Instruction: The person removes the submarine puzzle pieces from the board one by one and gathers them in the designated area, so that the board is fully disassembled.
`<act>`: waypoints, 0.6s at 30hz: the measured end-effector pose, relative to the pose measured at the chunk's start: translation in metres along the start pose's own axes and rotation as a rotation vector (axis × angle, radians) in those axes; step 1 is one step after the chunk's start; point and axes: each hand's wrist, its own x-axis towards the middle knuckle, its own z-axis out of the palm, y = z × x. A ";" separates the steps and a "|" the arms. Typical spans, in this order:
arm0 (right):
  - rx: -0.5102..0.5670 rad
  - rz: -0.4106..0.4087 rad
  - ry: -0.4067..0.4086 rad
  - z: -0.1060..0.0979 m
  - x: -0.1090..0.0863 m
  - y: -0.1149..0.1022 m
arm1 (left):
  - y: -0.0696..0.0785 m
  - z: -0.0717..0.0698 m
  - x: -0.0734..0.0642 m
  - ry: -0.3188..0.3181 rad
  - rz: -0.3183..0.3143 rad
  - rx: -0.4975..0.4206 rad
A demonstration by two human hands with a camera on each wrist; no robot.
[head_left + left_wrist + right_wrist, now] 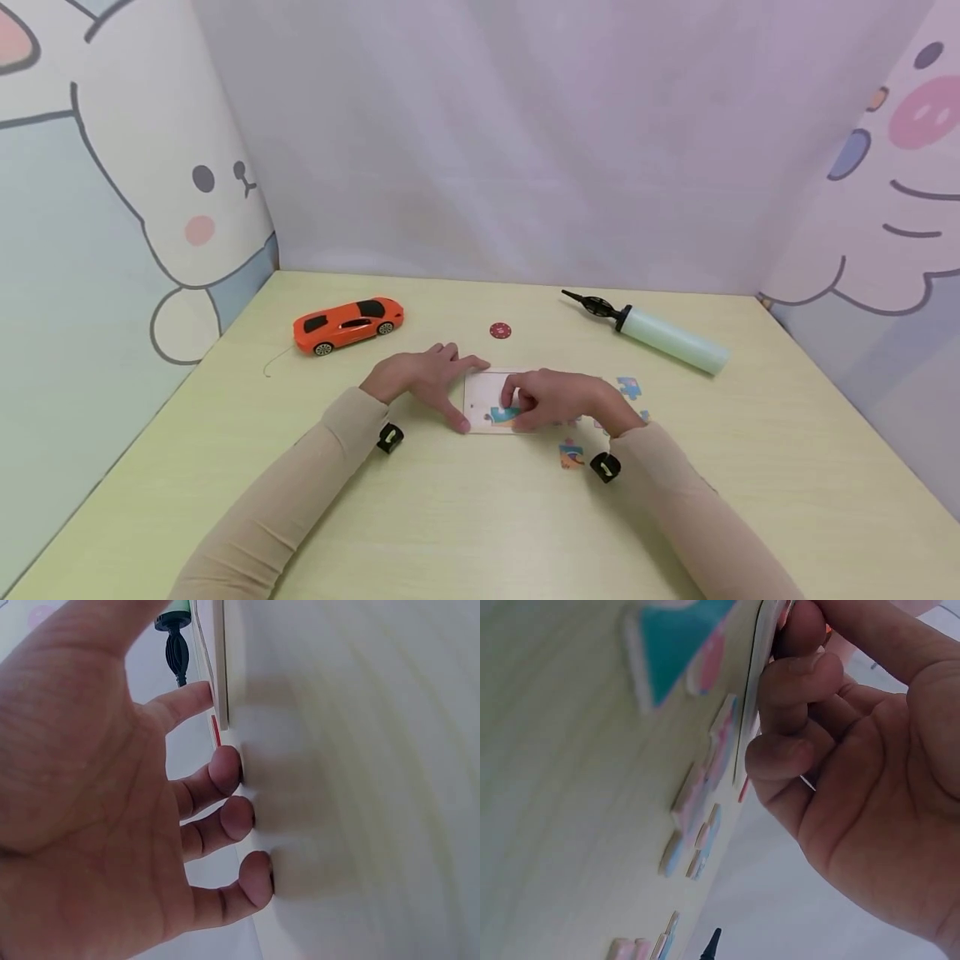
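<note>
A pale rectangular puzzle board [480, 392] lies on the table between the hands. My left hand [431, 379] is spread at its left end, with forefinger and thumb at the two left corners. In the left wrist view, the straight forefinger touches the edge of the board [219, 667], while the other fingertips rest on the table. My right hand [555, 396] is over the board's right part, its fingers curled. Its forefinger and thumb pinch a blue and orange puzzle piece [501, 416] lying on the board. The right hand [877, 765] hides part of that piece.
Loose puzzle pieces lie right of the board, including an orange and blue piece [572, 456] and a blue piece [629, 387]. Behind are a red poker chip [500, 331], an orange toy car [348, 325] and a pale green hand pump [671, 339].
</note>
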 end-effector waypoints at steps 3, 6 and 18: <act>-0.016 -0.016 0.005 0.002 0.001 0.000 | 0.001 -0.001 0.000 -0.002 -0.011 0.005; -0.025 -0.016 0.010 0.003 0.001 -0.001 | 0.001 0.000 -0.001 -0.005 -0.015 0.003; -0.003 0.023 0.025 0.005 -0.001 -0.002 | 0.001 0.001 0.001 0.001 -0.010 0.002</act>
